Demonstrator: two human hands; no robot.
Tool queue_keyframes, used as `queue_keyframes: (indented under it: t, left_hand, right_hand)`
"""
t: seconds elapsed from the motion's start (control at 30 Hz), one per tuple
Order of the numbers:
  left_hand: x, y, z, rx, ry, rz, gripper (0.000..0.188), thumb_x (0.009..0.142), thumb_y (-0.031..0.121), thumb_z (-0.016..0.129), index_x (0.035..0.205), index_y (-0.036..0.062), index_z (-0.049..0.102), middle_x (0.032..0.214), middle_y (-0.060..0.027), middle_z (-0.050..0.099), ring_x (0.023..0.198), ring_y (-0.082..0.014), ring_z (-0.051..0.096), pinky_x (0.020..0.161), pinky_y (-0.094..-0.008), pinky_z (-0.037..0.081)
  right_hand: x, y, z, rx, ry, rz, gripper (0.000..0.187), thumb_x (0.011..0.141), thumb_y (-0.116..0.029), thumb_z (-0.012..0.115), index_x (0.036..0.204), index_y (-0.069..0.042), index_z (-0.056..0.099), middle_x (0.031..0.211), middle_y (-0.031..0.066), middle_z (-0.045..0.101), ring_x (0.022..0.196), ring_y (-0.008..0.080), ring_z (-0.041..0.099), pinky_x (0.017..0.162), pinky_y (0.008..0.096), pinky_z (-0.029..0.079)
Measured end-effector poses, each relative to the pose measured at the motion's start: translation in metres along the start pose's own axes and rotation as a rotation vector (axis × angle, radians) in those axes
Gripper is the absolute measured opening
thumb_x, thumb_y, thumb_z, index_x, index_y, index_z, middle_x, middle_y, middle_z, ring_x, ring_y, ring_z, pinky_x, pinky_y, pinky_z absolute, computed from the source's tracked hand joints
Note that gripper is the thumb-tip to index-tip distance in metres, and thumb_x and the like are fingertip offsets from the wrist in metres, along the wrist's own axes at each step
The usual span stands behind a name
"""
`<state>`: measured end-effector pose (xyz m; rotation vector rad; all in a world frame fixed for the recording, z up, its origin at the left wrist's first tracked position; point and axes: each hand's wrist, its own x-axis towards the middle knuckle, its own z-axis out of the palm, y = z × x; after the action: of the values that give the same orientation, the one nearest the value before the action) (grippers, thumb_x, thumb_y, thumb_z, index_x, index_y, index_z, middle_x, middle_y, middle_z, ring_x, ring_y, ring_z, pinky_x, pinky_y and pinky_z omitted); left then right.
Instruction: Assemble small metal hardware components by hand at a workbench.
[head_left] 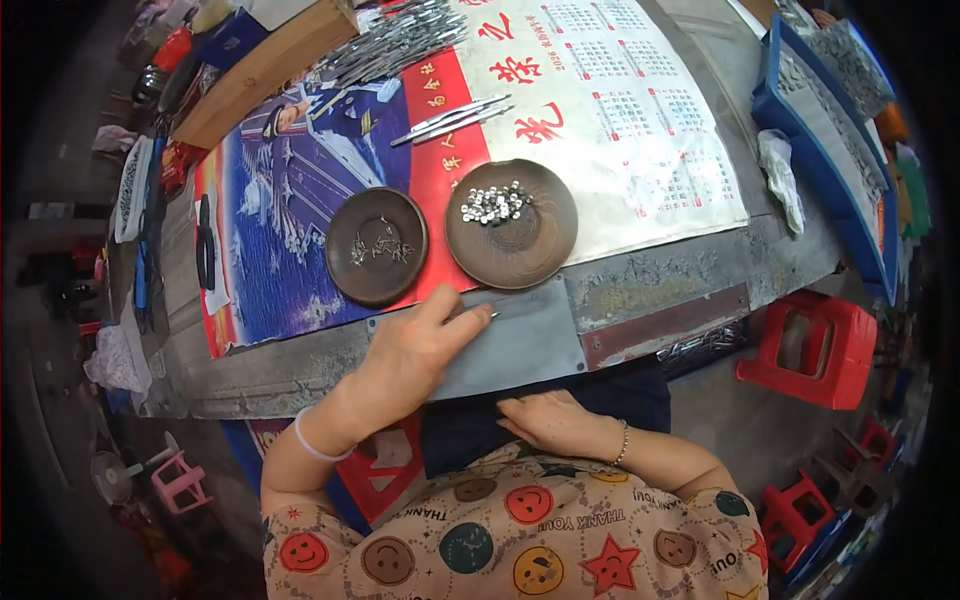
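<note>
My left hand (415, 350) is closed in a pinch above the grey plate (540, 330) at the table's near edge. A slim metal piece (494, 315) shows its tip past the fingertips. My right hand (556, 420) rests lower, over dark cloth just below the edge. Its fingers are curled together, and what they hold, if anything, is hidden. Ahead of the left hand stands a small dark wooden dish (345, 280) with thin metal pins (385, 250). Beside it, a larger brown wooden dish (530, 260) holds small shiny metal pieces (495, 204).
A red, blue and white calendar poster (650, 200) covers much of the table. Several metal rods (450, 120) lie on it, with a big pile (400, 45) behind. A wooden box (260, 75) stands far left, a blue tray (865, 220) far right. A red stool (815, 350) stands right.
</note>
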<state>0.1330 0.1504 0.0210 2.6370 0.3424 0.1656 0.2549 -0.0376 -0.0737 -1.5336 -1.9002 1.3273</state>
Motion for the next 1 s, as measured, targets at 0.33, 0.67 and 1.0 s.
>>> queue_keyframes:
  t: [0.33, 0.67, 1.0]
  left_hand:
    - [0.008, 0.026, -0.001, -0.026, 0.042, -0.052, 0.03, 0.077, -0.002, 0.054, 0.106, 0.004, 0.061, 0.086, -0.0136, 0.05, 0.072, -0.0314, 0.06, 0.058, -0.0406, 0.048]
    - [0.0, 0.017, 0.011, 0.086, 0.025, -0.025, 0.031, 0.08, 0.002, 0.057, 0.111, 0.0046, 0.057, 0.087, -0.0126, 0.05, 0.073, -0.0304, 0.06, 0.059, -0.0381, 0.049]
    - [-0.07, 0.062, 0.031, -1.622, 0.455, -0.428, 0.035, 0.098, 0.007, 0.049, 0.133, 0.0031, 0.048, 0.089, -0.0087, 0.06, 0.06, -0.0051, 0.048, 0.052, -0.0165, 0.039]
  right_hand:
    - [-0.001, 0.022, 0.016, 0.179, -0.022, 0.021, 0.029, 0.094, -0.027, 0.052, 0.1, -0.001, 0.06, 0.089, 0.0217, 0.064, 0.087, 0.0392, 0.062, 0.074, 0.0468, 0.05]
    - [-0.013, -0.006, 0.01, 0.006, 0.053, -0.156, 0.021, 0.089, -0.019, 0.058, 0.088, 0.0, 0.05, 0.084, 0.0169, 0.056, 0.082, 0.0363, 0.06, 0.068, 0.0445, 0.048]
    - [-0.023, -0.066, -0.042, 0.263, 0.387, -0.315, 0.013, 0.084, -0.009, 0.065, 0.091, 0.0, 0.057, 0.081, 0.014, 0.057, 0.071, 0.0317, 0.06, 0.061, 0.0366, 0.048]
